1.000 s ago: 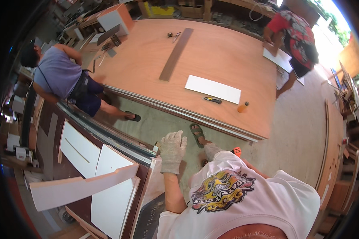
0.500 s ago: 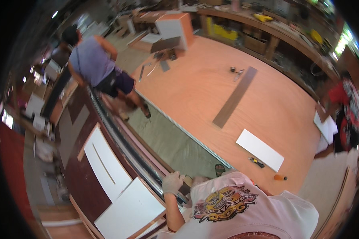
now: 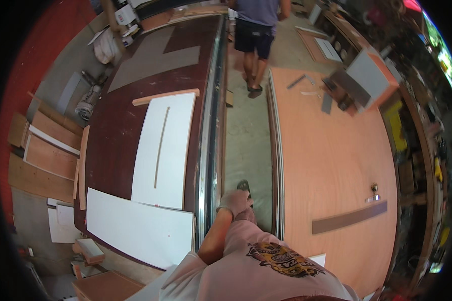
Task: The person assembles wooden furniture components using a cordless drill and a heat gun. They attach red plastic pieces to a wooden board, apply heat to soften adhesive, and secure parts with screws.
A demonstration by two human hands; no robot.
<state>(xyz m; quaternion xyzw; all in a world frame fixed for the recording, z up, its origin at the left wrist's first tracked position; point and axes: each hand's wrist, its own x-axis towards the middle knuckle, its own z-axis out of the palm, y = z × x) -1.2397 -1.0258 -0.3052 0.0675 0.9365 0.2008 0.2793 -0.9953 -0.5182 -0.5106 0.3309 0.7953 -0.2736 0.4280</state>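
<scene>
My left hand (image 3: 234, 201), in a pale glove, is in front of my body, over the gap between the two work tables. Its fingers are curled; what they hold, if anything, is not clear. The nearest thing on its left is the metal-edged side of the dark red table (image 3: 120, 118). A white panel (image 3: 140, 226) lies across the near end of that table. Beyond it, another white panel (image 3: 173, 145) with a long narrow slot rests lengthwise, beside a thin wooden strip (image 3: 165, 97). My right hand does not show.
A plywood-topped table (image 3: 331, 165) stands on the right, bearing a grey-brown strip (image 3: 350, 218) and a white box-like piece (image 3: 359, 78). Between the tables runs a concrete aisle (image 3: 248, 145), where a co-worker (image 3: 256, 30) stands at the far end. Boards (image 3: 50, 155) lean at the left.
My view has swung left, so the aisle now runs straight ahead. The co-worker in the aisle appears farther along it. My gloved left hand sits nearer the middle; the co-worker in red has left the view.
</scene>
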